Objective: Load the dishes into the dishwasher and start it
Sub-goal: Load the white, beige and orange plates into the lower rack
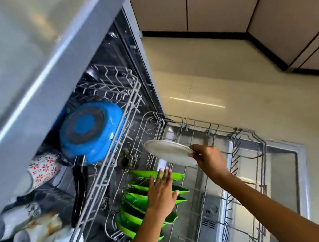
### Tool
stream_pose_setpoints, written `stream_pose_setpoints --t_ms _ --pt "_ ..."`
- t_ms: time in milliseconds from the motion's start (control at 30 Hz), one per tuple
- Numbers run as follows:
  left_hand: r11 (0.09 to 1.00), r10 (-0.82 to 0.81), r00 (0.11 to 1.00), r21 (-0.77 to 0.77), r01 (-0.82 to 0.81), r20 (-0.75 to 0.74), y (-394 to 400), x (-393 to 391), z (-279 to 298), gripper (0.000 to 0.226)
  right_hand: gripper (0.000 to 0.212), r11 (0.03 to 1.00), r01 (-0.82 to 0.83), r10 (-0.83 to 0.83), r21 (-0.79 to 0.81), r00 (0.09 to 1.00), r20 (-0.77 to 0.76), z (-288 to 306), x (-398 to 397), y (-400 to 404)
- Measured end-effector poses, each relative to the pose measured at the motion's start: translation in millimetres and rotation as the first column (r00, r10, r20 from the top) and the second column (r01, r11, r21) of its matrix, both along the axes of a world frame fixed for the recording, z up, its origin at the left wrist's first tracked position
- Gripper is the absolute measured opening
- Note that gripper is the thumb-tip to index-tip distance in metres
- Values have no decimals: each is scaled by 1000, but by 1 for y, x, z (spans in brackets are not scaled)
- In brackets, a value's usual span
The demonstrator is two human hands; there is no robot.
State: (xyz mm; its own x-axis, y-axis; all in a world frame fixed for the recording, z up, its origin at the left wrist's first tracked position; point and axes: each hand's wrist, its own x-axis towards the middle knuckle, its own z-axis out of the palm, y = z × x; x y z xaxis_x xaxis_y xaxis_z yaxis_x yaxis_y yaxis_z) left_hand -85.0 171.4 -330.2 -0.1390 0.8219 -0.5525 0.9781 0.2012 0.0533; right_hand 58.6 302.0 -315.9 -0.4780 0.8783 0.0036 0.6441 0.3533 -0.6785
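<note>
Head cam is looking down into the open dishwasher, and our right hand [208,158] is pinching a pale round plate [169,152] by its near rim, thumb on top and fingers curling under, so that grip is closing on the plate and nothing else. The plate is hanging tilted above the far end of the pulled-out lower rack [246,136], not yet sitting in any slot. Our left hand [162,191] is flat with fingers straight and together, and the fingertips are resting on or just over the top edges of the green plates [140,204]; we can't tell for sure if it's actually touching them.

Moving outward, those green plates are standing on edge in a row along the near-left side of the lower rack, so that part is looking done. Beyond them there are free tines, which is where we're guessing the pale plate is heading.

The upper rack [118,97] is also partly loaded: a blue pan [91,129] is lying upside down with its black handle pointing toward us, a floral mug [43,168] is sitting beside it, and a few more cups are crowding the bottom-left corner, blurry.

So we're reckoning we're well into loading. Left to do: seating this plate, sliding both racks in, shutting the door and starting it. Whether more dishes are waiting on the counter isn't showing here.
</note>
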Motion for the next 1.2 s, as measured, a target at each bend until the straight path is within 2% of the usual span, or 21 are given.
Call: stream_pose_setpoints --t_ms 133,267,400,833,1067,1133,1200 --pt "1000 -13 1000 7 13 7 13 5 -19 73 16 997 -41 43 -72 999 21 -19 -15 9" --pt "986 -52 998 156 54 -20 8 5 -31 73 13 988 -94 97 -123 995 18 -24 -26 18" --pt "979 -49 999 201 47 4 0 7 -35 74 13 983 -117 127 -143 990 58 -21 -34 21" --pt "996 -7 998 88 2 58 -14 10 -33 80 10 952 -209 255 -225 946 202 -45 -69 18" --pt "986 -15 998 166 6 55 -19 7 -41 95 35 945 -173 268 -277 896 355 -57 -84 14" --pt "981 -37 998 190 26 57 -18 7 -43 93 49 937 -175 291 -302 869 400 -57 -82 16" --pt "981 -41 997 192 28 64 -15 8 -45 87 54 927 -194 325 -321 842 431 -56 -77 17"
